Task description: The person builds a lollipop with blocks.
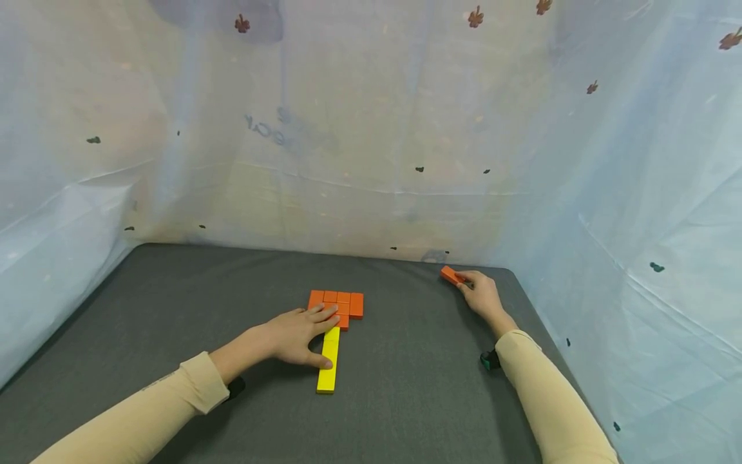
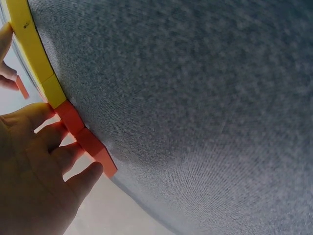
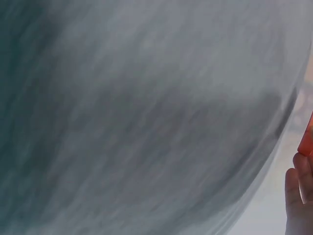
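Note:
Orange blocks lie edge to edge in a flat group on the dark table, and a narrow yellow strip of blocks runs from the group toward the front. My left hand lies over their left side with its fingers spread. Its fingertips touch the orange blocks, while the thumb rests on the yellow strip. Far to the right, my right hand pinches a single orange block between thumb and fingers, near the table's back edge. In the right wrist view only part of that block shows.
The dark grey table has rounded back corners. Pale plastic sheeting with small leaf marks hangs behind it and along both sides, close to the right hand and forearm.

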Demonstrator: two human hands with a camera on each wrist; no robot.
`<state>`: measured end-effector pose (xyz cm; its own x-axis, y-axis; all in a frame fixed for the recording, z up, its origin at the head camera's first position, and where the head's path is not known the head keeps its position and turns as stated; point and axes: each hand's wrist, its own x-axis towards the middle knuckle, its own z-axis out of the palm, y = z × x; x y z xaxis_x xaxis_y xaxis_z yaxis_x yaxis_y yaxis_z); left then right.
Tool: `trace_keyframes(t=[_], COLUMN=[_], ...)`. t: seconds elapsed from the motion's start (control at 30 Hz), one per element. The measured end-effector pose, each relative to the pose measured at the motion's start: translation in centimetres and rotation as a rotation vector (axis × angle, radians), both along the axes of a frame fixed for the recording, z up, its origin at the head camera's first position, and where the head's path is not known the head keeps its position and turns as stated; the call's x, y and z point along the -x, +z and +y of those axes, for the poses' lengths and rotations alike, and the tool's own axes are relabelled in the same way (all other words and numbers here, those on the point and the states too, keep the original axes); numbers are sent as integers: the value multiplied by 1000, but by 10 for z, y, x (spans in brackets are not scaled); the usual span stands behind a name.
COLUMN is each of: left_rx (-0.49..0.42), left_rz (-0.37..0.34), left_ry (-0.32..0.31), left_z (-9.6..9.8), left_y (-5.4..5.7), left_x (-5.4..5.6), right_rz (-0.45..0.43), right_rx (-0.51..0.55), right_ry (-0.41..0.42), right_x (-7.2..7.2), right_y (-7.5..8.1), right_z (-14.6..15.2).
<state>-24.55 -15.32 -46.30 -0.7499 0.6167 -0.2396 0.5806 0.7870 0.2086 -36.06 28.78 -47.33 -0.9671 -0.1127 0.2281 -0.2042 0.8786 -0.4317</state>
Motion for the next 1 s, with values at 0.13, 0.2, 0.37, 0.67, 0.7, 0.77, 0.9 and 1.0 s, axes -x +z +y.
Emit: trace_keyframes(t=[0.13,0.2,0.37,0.67,0.7,0.77,0.9,1.0], left_rx=[-12,-9,-6,-1,3,0,-1,2], left_rz=[-9,-6,-5,3,3,-1,-10,-13], left_ry=[3,4,3,-4,0,2,7,8], left_z=[0,0,0,0,0,0,0,1], left_y=[1,1,2,1,1,1,1,2], left_x=[-1,-1,-1,-1,-1,0,0,1], right_rz=[21,28,38,30,31,33,25,19], right_rx=[13,23,47,59,55,44,16,-4], right_ry=[45,68,123,232,246,271,322,359], right_x=[0,0,2,1,0,0,-2,-4], right_y=[4,6,11,14,13,12,8,4], right_z=[-18,-28,-53,-97,-102,-112,-132,-146])
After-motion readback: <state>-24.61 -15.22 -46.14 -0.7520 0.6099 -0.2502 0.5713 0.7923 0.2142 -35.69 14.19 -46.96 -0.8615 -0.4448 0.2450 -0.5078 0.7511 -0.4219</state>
